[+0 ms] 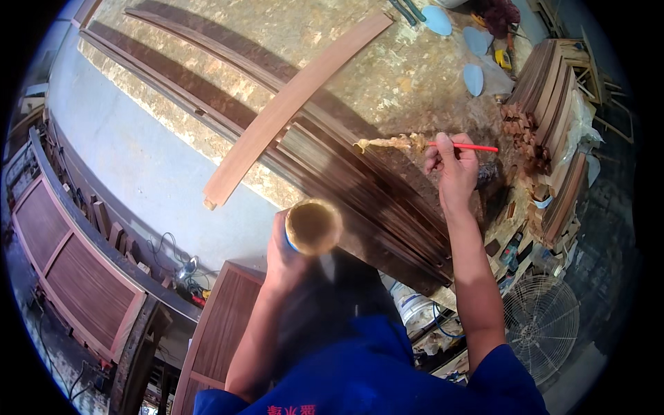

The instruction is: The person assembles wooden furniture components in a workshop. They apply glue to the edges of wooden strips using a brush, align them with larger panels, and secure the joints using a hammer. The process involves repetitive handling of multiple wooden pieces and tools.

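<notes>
1. Right hand (453, 166), at about 2 o'clock from frame centre, is closed around a red-handled brush (429, 144); the handle points toward 3 o'clock, and the glue-laden bristles point toward 9 o'clock.
2. The brush tip sits over a bundle of dark wood strips (360, 180) lying on the workbench (387, 69). Whether it is touching them or just above them: cannot tell.
3. Left hand (287, 252), just below centre at 6 o'clock, is wrapped around a small glue cup (312, 225); the cup is upright, its mouth open, with yellowish coating on the rim.
4. A light curved wood slat (290, 104) lies across the dark strips, running from 1 o'clock to 9 o'clock.
5. Stacked curved slats (553, 90) are at 2 o'clock, near the bench edge.
6. A floor fan (543, 325) is at 4 o'clock and a panelled door (76, 270) is at 8 o'clock.
</notes>
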`<state>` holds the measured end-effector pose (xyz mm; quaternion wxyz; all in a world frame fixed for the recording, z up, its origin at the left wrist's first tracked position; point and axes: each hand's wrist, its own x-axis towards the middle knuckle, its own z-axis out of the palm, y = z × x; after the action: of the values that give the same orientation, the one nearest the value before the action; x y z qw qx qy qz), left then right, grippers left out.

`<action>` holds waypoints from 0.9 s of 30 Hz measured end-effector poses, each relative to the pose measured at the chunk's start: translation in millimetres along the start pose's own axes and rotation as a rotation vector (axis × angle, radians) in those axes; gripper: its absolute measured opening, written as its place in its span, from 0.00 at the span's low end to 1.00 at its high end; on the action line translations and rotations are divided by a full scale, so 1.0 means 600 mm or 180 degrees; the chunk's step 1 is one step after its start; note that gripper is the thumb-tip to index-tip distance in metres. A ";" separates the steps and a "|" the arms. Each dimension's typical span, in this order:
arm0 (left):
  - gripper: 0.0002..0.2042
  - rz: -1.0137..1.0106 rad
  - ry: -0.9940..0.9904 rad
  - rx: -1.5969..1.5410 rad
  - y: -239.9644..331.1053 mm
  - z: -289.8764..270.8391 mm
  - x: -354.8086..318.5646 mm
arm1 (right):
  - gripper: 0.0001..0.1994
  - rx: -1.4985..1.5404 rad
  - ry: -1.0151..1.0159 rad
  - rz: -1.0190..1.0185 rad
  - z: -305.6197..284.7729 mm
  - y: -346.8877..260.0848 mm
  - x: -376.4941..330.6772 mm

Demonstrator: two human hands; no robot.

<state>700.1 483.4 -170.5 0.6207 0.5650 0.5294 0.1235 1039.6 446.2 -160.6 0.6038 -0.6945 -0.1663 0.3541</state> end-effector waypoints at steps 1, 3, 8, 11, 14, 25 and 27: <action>0.34 0.0020 0.0005 0.0033 -0.002 0.000 -0.001 | 0.13 -0.0025 0.0032 -0.0048 0.000 0.000 -0.001; 0.34 0.0042 0.0017 0.0050 0.000 0.000 -0.002 | 0.12 -0.0142 0.0003 -0.0125 0.002 -0.001 -0.004; 0.33 -0.0011 -0.0018 0.0100 0.024 0.002 0.005 | 0.11 -0.0475 -0.0043 -0.0321 0.014 -0.028 -0.025; 0.34 0.0055 -0.0062 0.0294 0.041 0.008 0.011 | 0.10 -0.0150 0.0079 -0.0362 0.009 -0.082 -0.064; 0.36 0.0344 -0.0174 0.0336 0.057 0.032 0.016 | 0.08 0.0073 -0.0298 -0.0567 -0.028 -0.165 -0.146; 0.42 0.1075 -0.2259 -0.0311 0.209 0.337 -0.010 | 0.43 -0.1091 0.0262 -0.0815 -0.184 -0.077 -0.288; 0.42 0.1881 -0.2499 0.0567 0.234 0.411 -0.041 | 0.39 -0.1081 0.0716 -0.0704 -0.243 -0.054 -0.312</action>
<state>948.9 370.9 -90.2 0.6609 0.7455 0.0816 0.0264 1016.8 224.8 -72.3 0.5282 -0.7988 -0.2302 0.1731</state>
